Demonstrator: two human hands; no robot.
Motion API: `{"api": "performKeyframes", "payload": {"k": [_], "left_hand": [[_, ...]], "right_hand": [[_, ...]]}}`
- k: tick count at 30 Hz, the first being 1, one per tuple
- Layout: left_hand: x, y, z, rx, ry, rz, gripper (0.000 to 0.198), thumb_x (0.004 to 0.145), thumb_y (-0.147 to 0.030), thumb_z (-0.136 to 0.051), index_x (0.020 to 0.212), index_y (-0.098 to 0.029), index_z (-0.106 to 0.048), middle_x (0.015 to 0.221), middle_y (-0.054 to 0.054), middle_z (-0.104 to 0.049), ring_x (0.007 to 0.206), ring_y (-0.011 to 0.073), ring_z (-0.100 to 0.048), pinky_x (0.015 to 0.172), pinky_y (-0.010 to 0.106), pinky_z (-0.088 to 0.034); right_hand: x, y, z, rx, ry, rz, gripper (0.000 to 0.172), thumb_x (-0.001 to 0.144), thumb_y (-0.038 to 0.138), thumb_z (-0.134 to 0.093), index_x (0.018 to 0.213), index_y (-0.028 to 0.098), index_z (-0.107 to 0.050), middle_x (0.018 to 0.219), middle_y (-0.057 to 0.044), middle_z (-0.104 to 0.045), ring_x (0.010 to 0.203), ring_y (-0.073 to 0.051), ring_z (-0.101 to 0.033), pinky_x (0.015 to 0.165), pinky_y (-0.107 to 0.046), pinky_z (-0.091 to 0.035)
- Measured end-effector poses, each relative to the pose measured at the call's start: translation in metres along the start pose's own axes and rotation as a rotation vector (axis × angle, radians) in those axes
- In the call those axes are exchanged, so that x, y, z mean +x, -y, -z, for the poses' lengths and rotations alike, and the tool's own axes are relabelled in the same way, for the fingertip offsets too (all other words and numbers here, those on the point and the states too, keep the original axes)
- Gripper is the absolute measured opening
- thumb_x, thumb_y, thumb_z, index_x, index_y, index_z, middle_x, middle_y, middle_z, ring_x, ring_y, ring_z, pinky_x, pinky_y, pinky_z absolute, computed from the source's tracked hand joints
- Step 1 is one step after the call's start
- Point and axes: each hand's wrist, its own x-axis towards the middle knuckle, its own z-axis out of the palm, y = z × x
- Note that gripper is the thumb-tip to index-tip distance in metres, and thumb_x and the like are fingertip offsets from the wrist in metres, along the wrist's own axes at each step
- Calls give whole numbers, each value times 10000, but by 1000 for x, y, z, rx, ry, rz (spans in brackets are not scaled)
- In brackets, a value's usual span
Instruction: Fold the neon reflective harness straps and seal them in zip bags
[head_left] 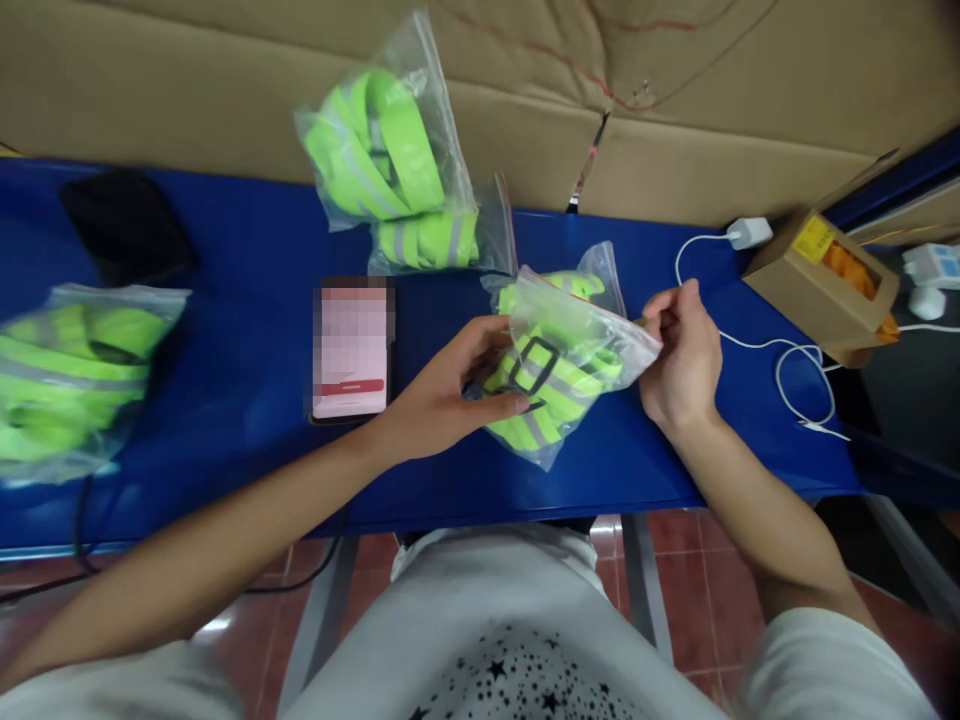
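Observation:
A clear zip bag [566,375] with a folded neon-yellow reflective strap and a black buckle in it is held over the table. My left hand [450,385] grips its left side, thumb on the front near the buckle. At the bag's upper right corner, the fingers of my right hand [681,355] are curled and pinch the end of the zip edge. Another bagged strap [592,280] lies just behind, partly covered by the held bag. Farther back, two more bagged straps [375,150] overlap against the cardboard.
Left of my left hand lies a phone [351,350] with a blurred screen. A bagged strap [75,380] and a dark pouch [127,225] are at the left of the blue table [435,490]. A cardboard box [825,290], charger [748,233] and white cable [780,385] sit at the right.

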Motion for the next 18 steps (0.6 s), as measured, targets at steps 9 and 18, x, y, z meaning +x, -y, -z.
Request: {"api": "performKeyframes", "payload": {"k": [9, 18], "left_hand": [[19, -36, 25, 316, -271, -436, 615, 879, -268, -757, 1424, -295, -475, 1378, 84, -626, 1283, 258, -615, 1091, 453, -506], [108, -72, 11, 1177, -181, -669, 599, 866, -68, -539, 1438, -241, -510, 1499, 82, -596, 1405, 279, -533, 1203, 516, -341]], "right_hand": [[-4, -15, 6, -145, 173, 95, 407, 1024, 535, -525, 804, 211, -636, 545, 61, -415, 443, -85, -396, 445, -236, -298], [-5, -15, 10, -830, 219, 399, 437, 1030, 463, -449, 686, 203, -519, 627, 10, -494, 604, -126, -461, 632, -285, -347]]}}
